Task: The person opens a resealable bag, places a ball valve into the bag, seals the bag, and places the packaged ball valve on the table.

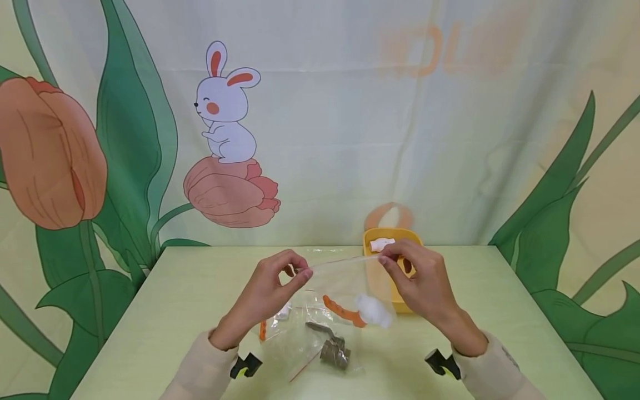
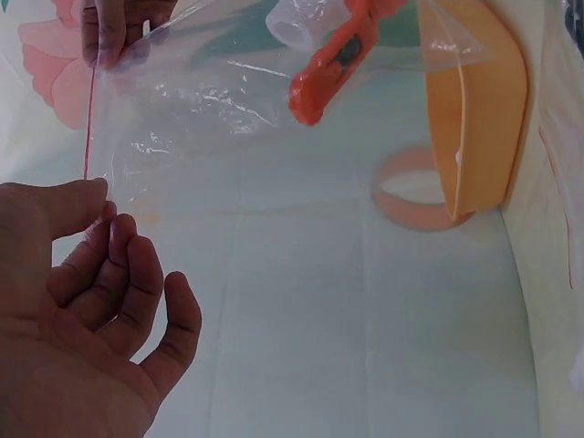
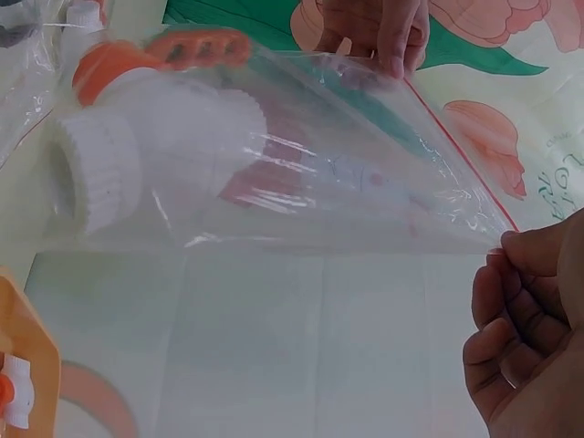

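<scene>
A clear zip bag (image 1: 340, 280) with a red line along its seal hangs between both hands, its top edge stretched nearly straight. Thumb and fingers of my left hand (image 1: 272, 286) pinch one top corner, while my right hand (image 1: 425, 278) pinches the opposite one. Low in the bag lie a curved orange piece (image 1: 345, 312) with holes along it and a white plastic piece (image 1: 374, 311). Seen close in the right wrist view, the white piece (image 3: 100, 164) has a ribbed round end. The left wrist view shows the orange piece (image 2: 330, 78) through the film.
Behind the right hand stands a yellow tray (image 1: 366, 244) holding a small white piece (image 1: 382, 244). Below the held bag, another clear bag with grey parts (image 1: 335, 354) lies on the table (image 1: 165, 333). Beside it are an orange strip (image 1: 263, 331) and a white bit (image 1: 284, 312) in clear film.
</scene>
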### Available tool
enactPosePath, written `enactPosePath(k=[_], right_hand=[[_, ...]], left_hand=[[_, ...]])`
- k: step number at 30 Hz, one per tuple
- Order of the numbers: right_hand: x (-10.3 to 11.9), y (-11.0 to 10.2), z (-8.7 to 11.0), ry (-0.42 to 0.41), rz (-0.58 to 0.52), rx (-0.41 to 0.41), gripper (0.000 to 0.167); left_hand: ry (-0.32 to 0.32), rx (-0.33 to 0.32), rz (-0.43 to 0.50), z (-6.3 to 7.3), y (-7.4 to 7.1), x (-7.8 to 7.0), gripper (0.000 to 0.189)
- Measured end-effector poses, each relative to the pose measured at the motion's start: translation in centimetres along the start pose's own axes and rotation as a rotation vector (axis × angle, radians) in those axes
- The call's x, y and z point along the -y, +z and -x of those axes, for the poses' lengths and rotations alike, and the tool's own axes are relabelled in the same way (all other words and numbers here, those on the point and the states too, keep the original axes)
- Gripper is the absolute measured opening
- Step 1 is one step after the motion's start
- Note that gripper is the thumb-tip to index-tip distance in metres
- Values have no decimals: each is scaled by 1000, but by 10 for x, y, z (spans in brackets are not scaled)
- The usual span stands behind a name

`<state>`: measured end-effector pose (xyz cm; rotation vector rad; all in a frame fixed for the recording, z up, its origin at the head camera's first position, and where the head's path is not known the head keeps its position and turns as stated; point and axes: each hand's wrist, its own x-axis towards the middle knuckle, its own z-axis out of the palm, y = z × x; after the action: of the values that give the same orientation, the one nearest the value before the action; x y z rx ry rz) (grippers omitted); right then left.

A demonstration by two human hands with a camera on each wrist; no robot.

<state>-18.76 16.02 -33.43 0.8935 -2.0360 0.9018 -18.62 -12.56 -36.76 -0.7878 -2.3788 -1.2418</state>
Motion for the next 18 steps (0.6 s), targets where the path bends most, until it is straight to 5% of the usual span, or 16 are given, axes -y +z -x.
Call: enactPosePath(k=[18], right_hand=[[-9, 6, 17, 114, 4, 96, 14]], left_hand=[[107, -125, 22, 4, -3, -11, 6]])
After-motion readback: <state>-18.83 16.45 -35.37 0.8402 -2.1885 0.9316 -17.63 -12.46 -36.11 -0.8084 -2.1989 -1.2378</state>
